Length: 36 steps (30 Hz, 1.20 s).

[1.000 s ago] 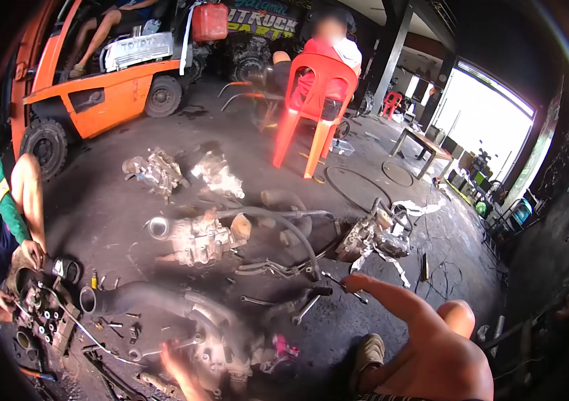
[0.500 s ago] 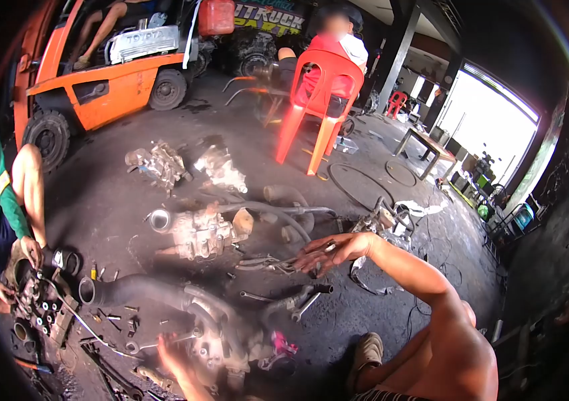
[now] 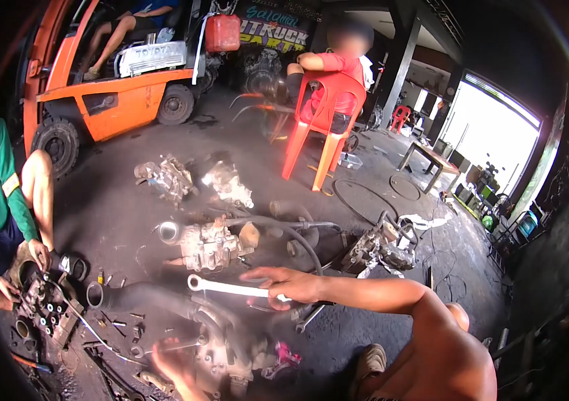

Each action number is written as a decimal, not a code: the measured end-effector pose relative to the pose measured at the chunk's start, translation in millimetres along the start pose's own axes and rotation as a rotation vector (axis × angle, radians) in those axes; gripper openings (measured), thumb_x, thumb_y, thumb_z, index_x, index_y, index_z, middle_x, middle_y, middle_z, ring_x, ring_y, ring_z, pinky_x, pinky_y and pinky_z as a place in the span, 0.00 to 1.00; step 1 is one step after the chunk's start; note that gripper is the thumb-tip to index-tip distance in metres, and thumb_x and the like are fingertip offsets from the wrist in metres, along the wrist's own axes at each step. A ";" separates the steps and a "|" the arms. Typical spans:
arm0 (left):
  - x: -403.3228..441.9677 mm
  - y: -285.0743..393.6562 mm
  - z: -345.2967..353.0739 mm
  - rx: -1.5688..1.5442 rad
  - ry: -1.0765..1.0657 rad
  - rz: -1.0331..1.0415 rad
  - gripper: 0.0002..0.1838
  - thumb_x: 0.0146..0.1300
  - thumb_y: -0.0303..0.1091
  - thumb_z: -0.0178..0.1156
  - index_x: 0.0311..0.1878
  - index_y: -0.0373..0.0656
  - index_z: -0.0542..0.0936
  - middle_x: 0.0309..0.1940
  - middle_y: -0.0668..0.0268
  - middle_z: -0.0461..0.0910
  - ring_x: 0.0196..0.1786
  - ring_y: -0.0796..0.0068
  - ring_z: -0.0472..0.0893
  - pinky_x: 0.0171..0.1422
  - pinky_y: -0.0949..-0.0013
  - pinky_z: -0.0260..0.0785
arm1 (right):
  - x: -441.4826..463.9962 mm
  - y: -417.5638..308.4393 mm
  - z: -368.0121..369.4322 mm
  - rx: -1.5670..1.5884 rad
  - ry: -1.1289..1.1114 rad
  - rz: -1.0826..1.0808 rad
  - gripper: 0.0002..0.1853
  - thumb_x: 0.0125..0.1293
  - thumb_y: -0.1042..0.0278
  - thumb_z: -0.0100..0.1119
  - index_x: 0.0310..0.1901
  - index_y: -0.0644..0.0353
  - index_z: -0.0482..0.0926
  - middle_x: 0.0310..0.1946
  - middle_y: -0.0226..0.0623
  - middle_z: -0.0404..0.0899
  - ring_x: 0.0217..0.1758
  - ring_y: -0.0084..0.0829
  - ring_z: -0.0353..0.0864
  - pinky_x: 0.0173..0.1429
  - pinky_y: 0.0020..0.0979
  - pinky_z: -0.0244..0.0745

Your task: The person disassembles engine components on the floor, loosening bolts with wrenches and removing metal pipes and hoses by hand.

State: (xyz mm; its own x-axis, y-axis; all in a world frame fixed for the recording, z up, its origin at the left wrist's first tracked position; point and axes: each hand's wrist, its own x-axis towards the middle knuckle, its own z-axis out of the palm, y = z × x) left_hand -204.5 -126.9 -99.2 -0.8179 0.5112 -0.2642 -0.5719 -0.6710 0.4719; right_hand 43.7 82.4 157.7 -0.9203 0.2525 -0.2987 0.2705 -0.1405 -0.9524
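My right hand (image 3: 291, 286) is closed around a shiny wrench (image 3: 228, 287), its ring end pointing left above the engine parts. One finger stretches forward over the tool. Lower down, my blurred left hand (image 3: 174, 367) is at a second wrench (image 3: 171, 347), beside a metal engine part (image 3: 221, 361) with thick pipes. That wrench reaches a bolt on the part; whether the fingers grip it is unclear. A dark curved pipe (image 3: 137, 297) runs left from the part. Another wrench (image 3: 311, 318) lies on the floor below my right forearm.
A person in a green sleeve (image 3: 4, 160) works at a metal block (image 3: 47, 307) on the left. Metal castings (image 3: 211, 244) and hoses lie ahead. Farther off are an orange forklift (image 3: 121, 100), a person on a red chair (image 3: 328, 110) and a low table (image 3: 428, 157).
My right hand has moved left and down and now holds a wrench; half a second ago no wrench showed in it. My left hand stays at the second wrench. The view has shifted slightly.
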 end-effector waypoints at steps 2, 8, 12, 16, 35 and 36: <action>17.9 17.8 -12.6 -0.118 0.105 0.020 0.14 0.61 0.46 0.61 0.41 0.46 0.78 0.33 0.65 0.77 0.40 0.70 0.77 0.57 0.58 0.71 | 3.7 -1.7 4.6 -0.053 0.037 0.060 0.34 0.58 0.80 0.44 0.70 0.57 0.58 0.48 0.43 0.78 0.25 0.18 0.70 0.25 0.21 0.65; 31.2 55.1 -21.2 -0.158 -0.087 0.015 0.17 0.62 0.49 0.62 0.45 0.46 0.78 0.30 0.67 0.75 0.36 0.74 0.75 0.53 0.61 0.71 | 10.1 13.8 7.7 -0.124 0.082 0.118 0.31 0.59 0.78 0.46 0.68 0.63 0.61 0.39 0.43 0.82 0.16 0.15 0.63 0.18 0.20 0.58; 21.6 59.2 7.2 -0.185 0.144 0.036 0.18 0.63 0.52 0.60 0.36 0.45 0.77 0.27 0.66 0.75 0.28 0.76 0.72 0.41 0.70 0.70 | 12.7 19.6 4.5 -0.153 0.078 0.134 0.29 0.62 0.76 0.47 0.67 0.63 0.62 0.39 0.43 0.82 0.17 0.14 0.63 0.18 0.20 0.58; 36.7 67.6 9.5 -0.128 0.240 0.048 0.19 0.65 0.52 0.58 0.30 0.46 0.73 0.23 0.69 0.71 0.23 0.78 0.67 0.31 0.75 0.65 | 8.8 19.9 -7.8 -0.214 0.069 0.151 0.26 0.64 0.75 0.49 0.65 0.63 0.64 0.40 0.41 0.82 0.17 0.14 0.63 0.18 0.20 0.60; 82.7 51.5 -11.8 0.127 0.253 0.136 0.20 0.65 0.54 0.58 0.26 0.53 0.66 0.17 0.77 0.62 0.17 0.82 0.60 0.19 0.77 0.50 | -4.8 42.9 -20.8 -0.213 0.128 0.191 0.24 0.64 0.74 0.52 0.63 0.65 0.67 0.38 0.37 0.82 0.17 0.16 0.64 0.17 0.21 0.60; 81.9 51.2 -14.8 0.129 0.249 0.138 0.20 0.65 0.54 0.58 0.26 0.53 0.66 0.17 0.77 0.62 0.17 0.82 0.60 0.19 0.77 0.50 | -5.2 43.2 -21.1 -0.212 0.129 0.187 0.24 0.64 0.74 0.52 0.63 0.65 0.67 0.38 0.37 0.82 0.17 0.16 0.64 0.17 0.21 0.60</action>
State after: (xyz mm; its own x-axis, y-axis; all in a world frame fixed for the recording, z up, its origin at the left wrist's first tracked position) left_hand -301.7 -127.5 -109.2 -0.8868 0.2621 -0.3806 -0.4546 -0.6430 0.6164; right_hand 66.1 95.2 116.9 -0.8093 0.3621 -0.4625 0.4973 0.0032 -0.8676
